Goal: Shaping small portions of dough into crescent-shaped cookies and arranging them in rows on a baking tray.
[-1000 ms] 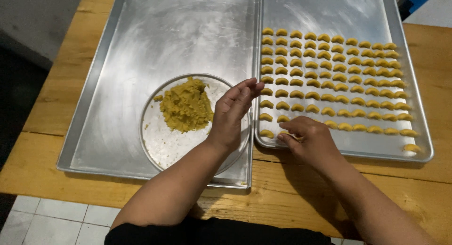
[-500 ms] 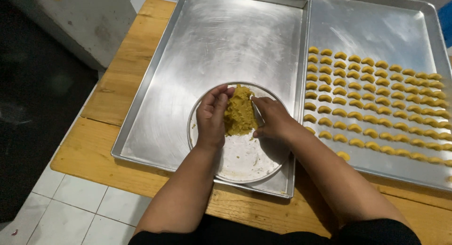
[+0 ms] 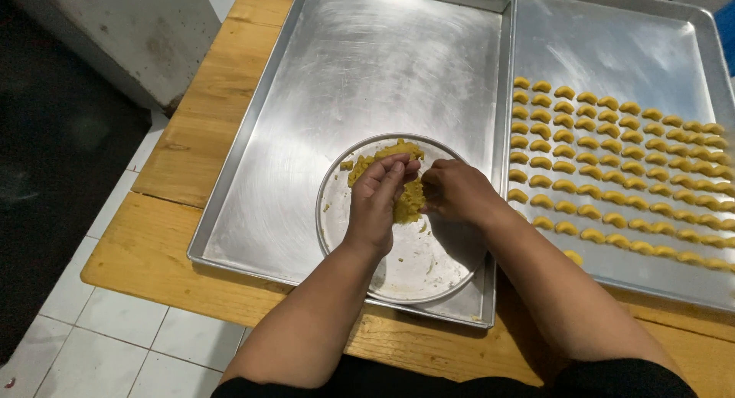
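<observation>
Both hands, left hand (image 3: 377,203) and right hand (image 3: 457,191), pinch the yellow dough (image 3: 404,195) on the round plate (image 3: 413,268), in the tray (image 3: 306,138) at the bench's (image 3: 153,245) front edge.

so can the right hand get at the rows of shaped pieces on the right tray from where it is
Probably yes. The right hand rests on the yellow dough in the round plate, and the shaped pieces lie just beside it on the right tray, with nothing between them.
</observation>
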